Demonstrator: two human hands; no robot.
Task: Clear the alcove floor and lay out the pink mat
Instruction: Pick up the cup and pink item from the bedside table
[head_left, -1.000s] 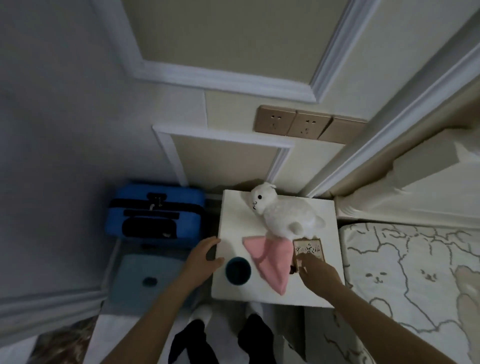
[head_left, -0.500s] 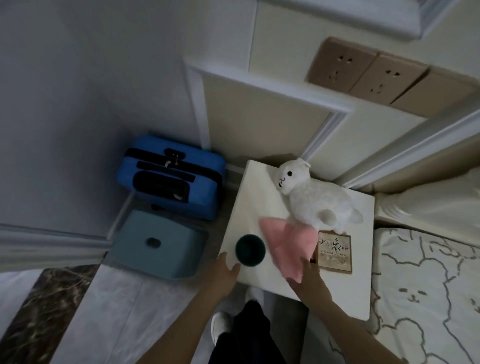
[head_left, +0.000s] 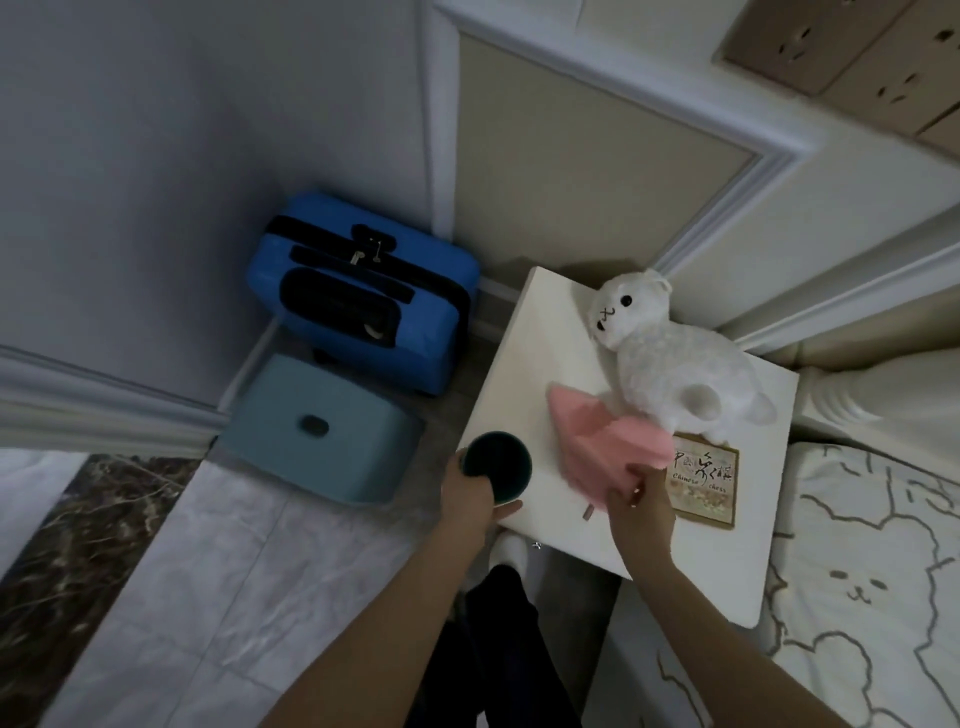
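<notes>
Both hands have shifted since the earlier frames: the right hand (head_left: 640, 514), which lay by the printed card, now pinches the near edge of the folded pink mat (head_left: 605, 447), and the left hand (head_left: 469, 494), earlier resting on the edge of the white bedside table (head_left: 524, 353), now curls round the side of the dark teal round cup (head_left: 497, 466).

That mat lies on the table top, its far end tucked beneath the white plush alpaca toy (head_left: 675, 364) and its near right edge overlapping the Chinese chess card (head_left: 709, 486). It looks soft, fluffy and light, a limp cloth that will sag and unfold when lifted, not stiff. Taking it by the near folded edge, as the right hand does, seems sound, but the toy's weight on the far end may drag; a slow pull or lifting the toy first would be wiser.

Left of the table, on the alcove floor, a hard-shelled blue suitcase (head_left: 363, 296) with black zips stands against the wall, and a smooth pale teal plastic stool (head_left: 322, 431) with an oval handle hole sits just in front of it. Both probably need moving. The floor is glossy pale marble tile with a dark veined border.
</notes>
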